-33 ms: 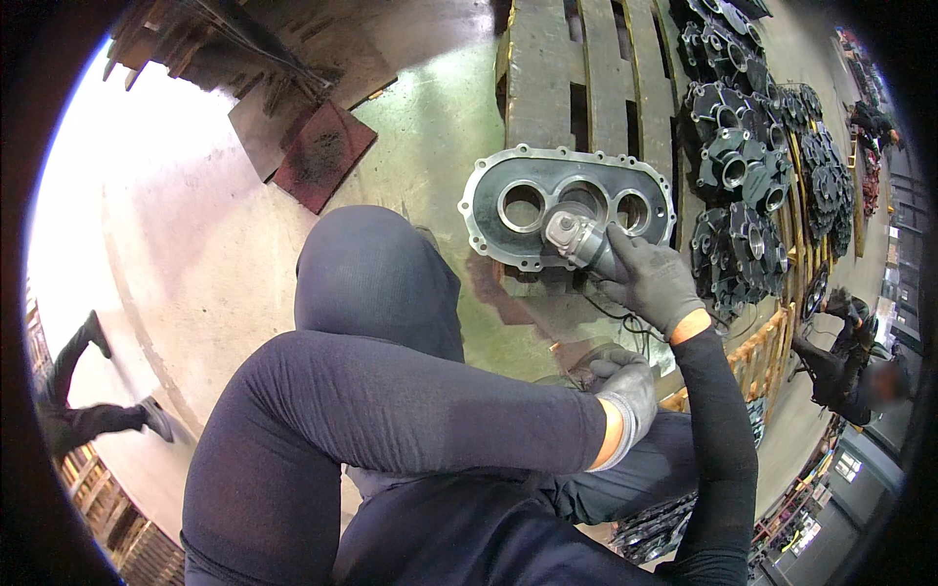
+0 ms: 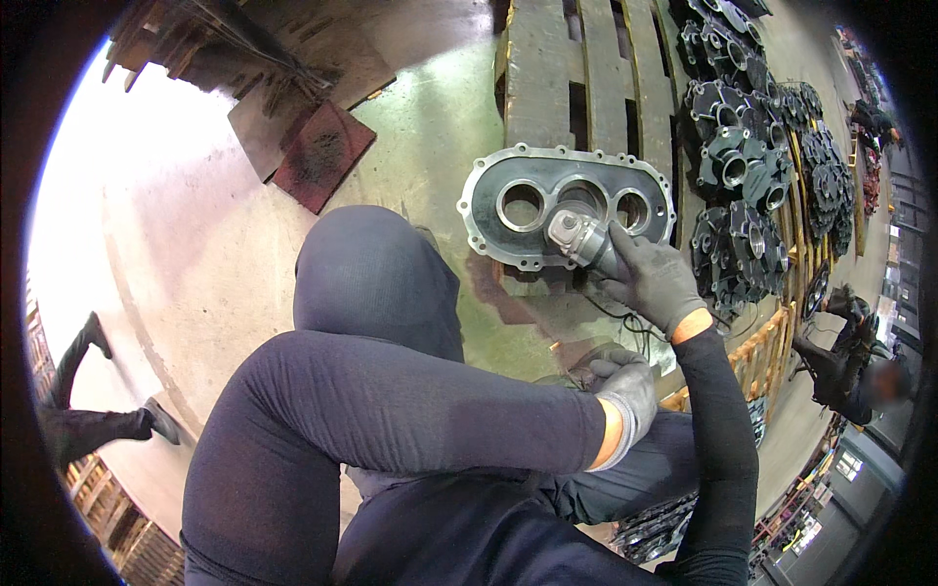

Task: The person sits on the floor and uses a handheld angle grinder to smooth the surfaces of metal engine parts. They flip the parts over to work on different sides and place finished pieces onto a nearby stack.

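Observation:
My right hand (image 2: 657, 281), in a dark grey glove, is wrapped round the body of an angle grinder (image 2: 580, 237). The grinder's metal head sits over the middle opening of a casting cover (image 2: 503, 245), an oblong plate with a bolt-hole flange and three round bores. Its disc is mostly hidden under the head. Below the cover, my left hand (image 2: 625, 383), also gloved, is closed beside my bent leg. Its fingers are curled together, and what they hold, if anything, is hidden. A black cord (image 2: 642, 330) runs loosely between the two hands.
The cover rests at the near end of a wooden pallet (image 2: 537, 83). Stacked dark castings (image 2: 738, 166) line the right side. A reddish plate (image 2: 324, 156) lies on the floor at upper left. Other people are at far left (image 2: 98, 425) and far right (image 2: 845, 356).
My hands, the grinder and the cover stay almost where they were. At far left, the other person's near foot has shifted slightly to the right.

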A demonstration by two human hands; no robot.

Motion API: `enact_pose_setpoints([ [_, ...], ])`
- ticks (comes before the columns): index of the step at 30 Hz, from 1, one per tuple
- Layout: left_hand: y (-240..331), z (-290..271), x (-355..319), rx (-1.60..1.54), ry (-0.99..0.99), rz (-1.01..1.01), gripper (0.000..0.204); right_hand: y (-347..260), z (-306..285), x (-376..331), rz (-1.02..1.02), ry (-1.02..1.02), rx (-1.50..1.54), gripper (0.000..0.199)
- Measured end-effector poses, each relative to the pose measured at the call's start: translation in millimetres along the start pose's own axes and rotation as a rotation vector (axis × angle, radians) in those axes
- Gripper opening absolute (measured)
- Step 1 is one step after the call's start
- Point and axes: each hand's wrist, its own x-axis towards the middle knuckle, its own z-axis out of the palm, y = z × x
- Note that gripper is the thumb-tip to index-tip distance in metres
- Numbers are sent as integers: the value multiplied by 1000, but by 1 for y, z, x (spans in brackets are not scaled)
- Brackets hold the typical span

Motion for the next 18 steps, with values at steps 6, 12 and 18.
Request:
enact_pose_setpoints([
  [6,1,4,9,24,-36,1,30,4,0,-4,-11,-25,1,86],
  [12,-3,-4,11,-5,-70,42,29,15,7,-17,-56,41,-3,85],
  [18,-3,-7,10,2,-68,56,28,29,9,-32,-10,55,71,84],
])
